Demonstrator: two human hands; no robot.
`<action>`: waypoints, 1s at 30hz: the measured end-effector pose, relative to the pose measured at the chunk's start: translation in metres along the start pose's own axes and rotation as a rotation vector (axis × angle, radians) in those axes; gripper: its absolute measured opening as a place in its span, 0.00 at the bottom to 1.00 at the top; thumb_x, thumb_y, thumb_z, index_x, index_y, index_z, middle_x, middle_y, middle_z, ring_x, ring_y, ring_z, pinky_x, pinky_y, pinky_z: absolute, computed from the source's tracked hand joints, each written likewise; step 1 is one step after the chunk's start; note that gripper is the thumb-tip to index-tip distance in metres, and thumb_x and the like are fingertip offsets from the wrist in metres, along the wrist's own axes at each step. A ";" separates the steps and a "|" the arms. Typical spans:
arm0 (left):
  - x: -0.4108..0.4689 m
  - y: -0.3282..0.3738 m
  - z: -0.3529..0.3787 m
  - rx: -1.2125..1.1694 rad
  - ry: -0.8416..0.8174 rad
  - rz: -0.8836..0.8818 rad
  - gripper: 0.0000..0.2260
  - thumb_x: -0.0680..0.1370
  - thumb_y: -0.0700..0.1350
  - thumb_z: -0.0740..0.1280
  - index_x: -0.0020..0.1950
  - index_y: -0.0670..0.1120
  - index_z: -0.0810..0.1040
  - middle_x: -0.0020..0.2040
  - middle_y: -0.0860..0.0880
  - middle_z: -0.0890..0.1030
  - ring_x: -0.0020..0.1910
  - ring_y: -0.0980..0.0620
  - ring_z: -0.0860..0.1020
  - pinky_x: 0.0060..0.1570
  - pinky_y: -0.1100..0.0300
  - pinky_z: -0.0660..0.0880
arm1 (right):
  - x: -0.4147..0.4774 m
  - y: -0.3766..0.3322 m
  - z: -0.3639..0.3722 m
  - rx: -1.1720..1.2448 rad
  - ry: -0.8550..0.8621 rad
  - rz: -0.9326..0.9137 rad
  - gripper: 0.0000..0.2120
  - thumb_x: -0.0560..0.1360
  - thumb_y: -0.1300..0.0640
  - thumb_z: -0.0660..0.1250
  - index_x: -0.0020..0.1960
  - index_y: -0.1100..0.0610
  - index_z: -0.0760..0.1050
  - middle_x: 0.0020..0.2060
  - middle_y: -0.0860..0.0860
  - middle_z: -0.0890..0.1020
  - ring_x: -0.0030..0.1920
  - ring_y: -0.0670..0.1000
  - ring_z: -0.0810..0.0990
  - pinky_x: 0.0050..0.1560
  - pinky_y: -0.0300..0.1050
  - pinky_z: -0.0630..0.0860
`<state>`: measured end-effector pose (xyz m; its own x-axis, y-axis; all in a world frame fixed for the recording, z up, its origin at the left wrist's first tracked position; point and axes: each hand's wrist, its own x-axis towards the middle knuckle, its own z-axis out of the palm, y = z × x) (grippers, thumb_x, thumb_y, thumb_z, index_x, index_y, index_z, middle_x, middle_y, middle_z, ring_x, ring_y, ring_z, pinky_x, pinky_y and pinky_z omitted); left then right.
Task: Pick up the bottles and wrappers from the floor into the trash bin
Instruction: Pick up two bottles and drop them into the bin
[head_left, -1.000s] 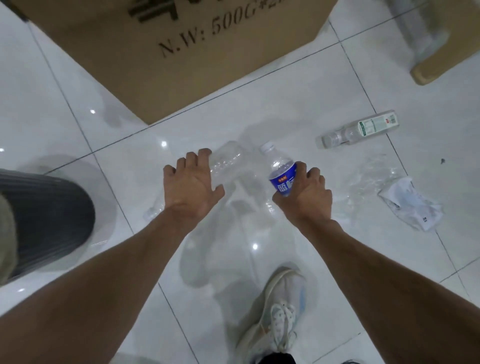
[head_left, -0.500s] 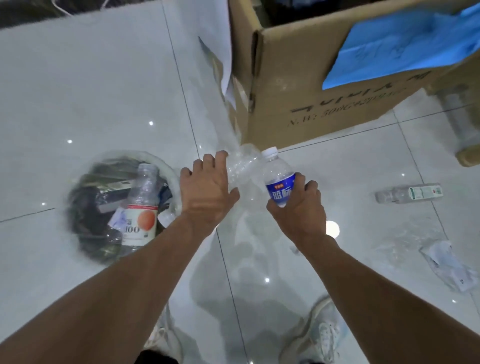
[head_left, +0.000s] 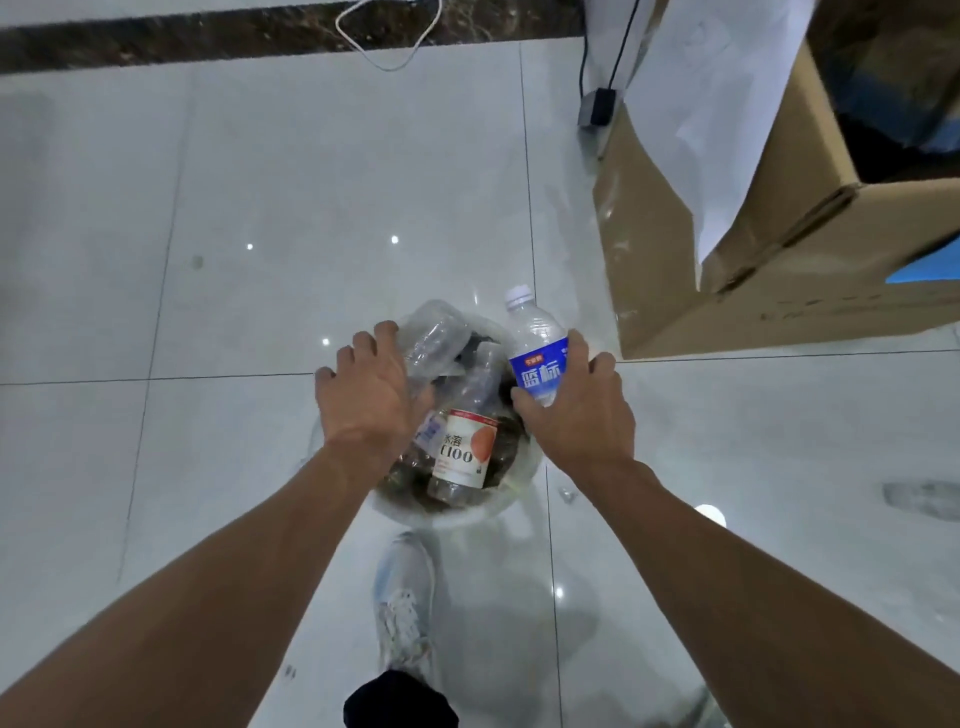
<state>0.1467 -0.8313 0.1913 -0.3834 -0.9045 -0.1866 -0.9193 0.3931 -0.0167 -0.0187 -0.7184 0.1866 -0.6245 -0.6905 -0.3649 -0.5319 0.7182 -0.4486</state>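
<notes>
A glossy floor (head_left: 260, 182) of large pale grey tiles is seen from above, divided by thin dark grout lines and dotted with small reflections of ceiling lights. Along the far edge a strip of dark speckled stone (head_left: 182, 39) is laid, and a white cable (head_left: 387, 44) is looped across it. At the upper right an open cardboard box (head_left: 769, 270) is set on the floor, with a white sheet (head_left: 711, 119) draped over its near wall and a small black adapter (head_left: 596, 106) lying just beside its far corner.

The trash bin (head_left: 457, 512), lined with a clear bag, is placed on the floor at the middle of the view, directly below both hands. A bottle with a white and orange label (head_left: 462, 449) is lying inside it among dark refuse.

A crumpled clear bottle (head_left: 434, 335) is gripped in the left hand (head_left: 369, 400) over the bin's far-left rim. A blue-labelled bottle (head_left: 535, 345), white cap pointing away, is clasped in the right hand (head_left: 579, 415) over the bin's right rim. A pale sneaker (head_left: 405, 603) is planted on the tiles just in front of the bin. At the right edge a blurred clear object (head_left: 919, 499) is left lying on the floor; what it is cannot be told.
</notes>
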 end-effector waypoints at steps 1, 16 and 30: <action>0.001 -0.005 0.004 -0.039 -0.009 -0.036 0.31 0.73 0.64 0.65 0.65 0.46 0.62 0.56 0.45 0.74 0.54 0.44 0.75 0.48 0.48 0.72 | -0.001 -0.006 0.006 0.004 -0.023 0.014 0.42 0.71 0.38 0.69 0.76 0.51 0.53 0.62 0.55 0.70 0.61 0.54 0.73 0.53 0.49 0.76; -0.002 -0.026 0.034 -0.193 -0.162 -0.104 0.34 0.76 0.68 0.55 0.73 0.46 0.59 0.65 0.42 0.71 0.64 0.42 0.70 0.61 0.45 0.71 | -0.005 -0.019 0.045 0.091 -0.028 0.251 0.37 0.71 0.40 0.71 0.70 0.55 0.58 0.60 0.56 0.72 0.57 0.57 0.76 0.49 0.47 0.76; 0.000 -0.011 0.032 -0.184 -0.043 0.028 0.27 0.77 0.62 0.58 0.68 0.46 0.65 0.60 0.44 0.72 0.60 0.45 0.71 0.60 0.48 0.70 | 0.006 -0.018 0.059 -0.130 -0.256 0.193 0.51 0.69 0.30 0.64 0.77 0.58 0.45 0.66 0.58 0.69 0.64 0.58 0.72 0.58 0.53 0.74</action>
<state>0.1598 -0.8307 0.1599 -0.4082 -0.8843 -0.2268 -0.9107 0.3773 0.1683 0.0204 -0.7403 0.1446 -0.5656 -0.5283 -0.6333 -0.4967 0.8312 -0.2497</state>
